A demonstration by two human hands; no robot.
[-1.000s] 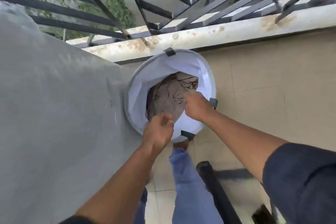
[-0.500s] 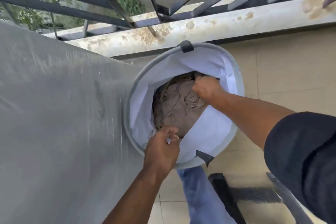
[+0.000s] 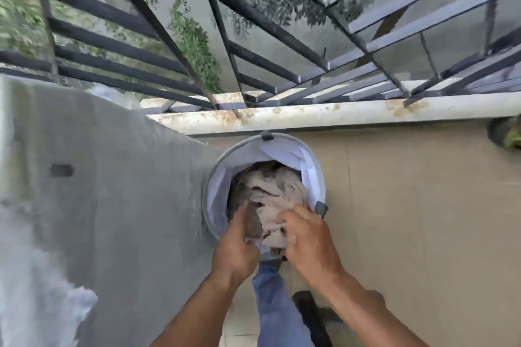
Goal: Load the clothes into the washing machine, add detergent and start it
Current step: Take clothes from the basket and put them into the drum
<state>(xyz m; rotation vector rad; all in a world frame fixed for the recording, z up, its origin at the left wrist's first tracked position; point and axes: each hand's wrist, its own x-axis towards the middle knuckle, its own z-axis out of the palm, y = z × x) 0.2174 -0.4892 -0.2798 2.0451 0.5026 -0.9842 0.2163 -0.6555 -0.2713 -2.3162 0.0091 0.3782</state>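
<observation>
- Wall (image 3: pixel 107 205) of grey concrete fills the left side of your view; the laundry hamper stands against its face.
- Railing (image 3: pixel 253 45) of dark metal bars crosses the top of your view, fixed into a stained pale ledge (image 3: pixel 338 114) that runs just behind the hamper.
- Floor (image 3: pixel 423 220) of beige tile lies to the right of the hamper and under it.
- Laundry hamper (image 3: pixel 222 160), round, with a grey rim and a white fabric lining, sits in the corner formed by the wall and the ledge. Dark strap tabs show on its rim at the far side and at the right side.
- Clothes (image 3: pixel 270 191), your task item, are inside the hamper: a crumpled pale beige garment lies on top of darker brown fabric. The bundle reaches up toward the near rim, between your two hands.
- Trouser leg (image 3: pixel 279 310) in blue shows below the hamper, between your forearms.
- Your right hand (image 3: pixel 307 236) is at the near right of the hamper, fingers curled round a fold of the beige garment.
- Your left hand (image 3: pixel 235 245) is at the near left rim. Its forefinger points down onto the dark fabric; the frame is blurred here, so you cannot tell whether the other fingers hold anything.
</observation>
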